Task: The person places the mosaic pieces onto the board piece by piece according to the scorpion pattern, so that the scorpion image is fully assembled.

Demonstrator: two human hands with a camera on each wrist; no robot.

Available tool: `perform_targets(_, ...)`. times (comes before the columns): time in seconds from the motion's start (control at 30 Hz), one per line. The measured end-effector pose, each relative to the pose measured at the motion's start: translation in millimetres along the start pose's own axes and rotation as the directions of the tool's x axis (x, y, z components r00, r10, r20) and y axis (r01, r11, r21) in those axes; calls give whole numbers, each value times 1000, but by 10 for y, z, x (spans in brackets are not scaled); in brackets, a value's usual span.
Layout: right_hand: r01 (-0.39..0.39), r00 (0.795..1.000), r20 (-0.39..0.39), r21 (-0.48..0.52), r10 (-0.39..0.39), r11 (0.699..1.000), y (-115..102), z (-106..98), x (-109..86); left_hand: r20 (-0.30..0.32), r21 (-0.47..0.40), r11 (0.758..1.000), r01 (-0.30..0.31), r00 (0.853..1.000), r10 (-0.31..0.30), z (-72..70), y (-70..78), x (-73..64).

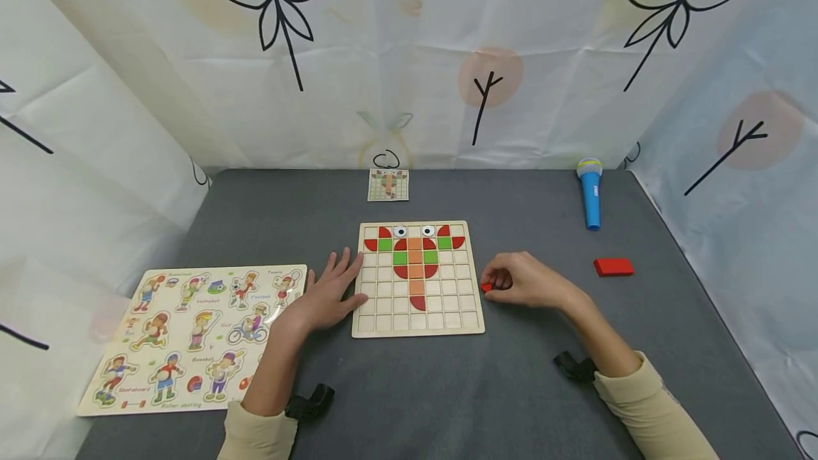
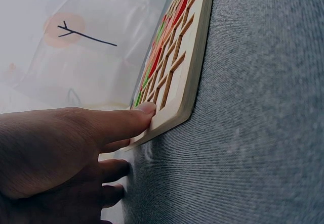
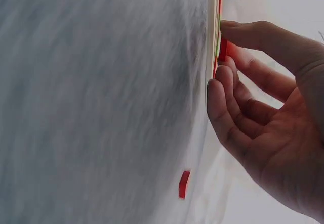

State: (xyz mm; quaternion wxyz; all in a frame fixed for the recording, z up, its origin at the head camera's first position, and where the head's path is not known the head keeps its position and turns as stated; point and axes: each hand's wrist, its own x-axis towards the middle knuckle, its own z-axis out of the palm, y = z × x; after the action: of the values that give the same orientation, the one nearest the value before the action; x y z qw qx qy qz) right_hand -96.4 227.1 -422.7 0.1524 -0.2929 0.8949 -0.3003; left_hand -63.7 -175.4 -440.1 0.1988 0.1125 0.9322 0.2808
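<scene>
A square wooden grid board [image 1: 452,318] lies in the middle of the table, with red, green and orange pieces and two eye pieces set in its upper cells and middle column. My left hand [image 1: 322,302] rests at its left edge, fingers spread; in the left wrist view the thumb [image 2: 144,110] touches the board's rim. Just off the board's right side, my right hand [image 1: 527,281] pinches a small red piece [image 1: 487,287] between thumb and fingers. The right wrist view shows this red piece [image 3: 223,49] partly covered by fingertips, so its full shape is hidden.
A red block [image 1: 613,267] lies to the right, below a blue toy microphone [image 1: 591,197]. A small pattern card [image 1: 388,185] sits behind the board. On the left, a sports picture board [image 1: 182,336] lies partly under the left forearm. Cloth walls enclose the table.
</scene>
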Motion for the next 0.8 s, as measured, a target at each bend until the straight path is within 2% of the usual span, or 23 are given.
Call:
perform_targets(0.23, 98, 994, 41, 61, -101, 993, -201, 97, 129, 25, 35, 999, 29, 999, -29, -44, 78, -14)
perform_targets(0.47, 203, 974, 90, 82, -210, 976, -391, 237, 336, 21, 44, 999, 30, 999, -31, -35, 73, -9)
perform_targets(0.6, 232, 961, 138, 61, -238, 971, -486, 287, 439, 22, 42, 999, 28, 999, -29, -41, 76, -15)
perform_targets(0.8, 255, 953, 170, 8, -253, 967, -566, 311, 525, 23, 41, 999, 24, 999, -25, -37, 60, -8)
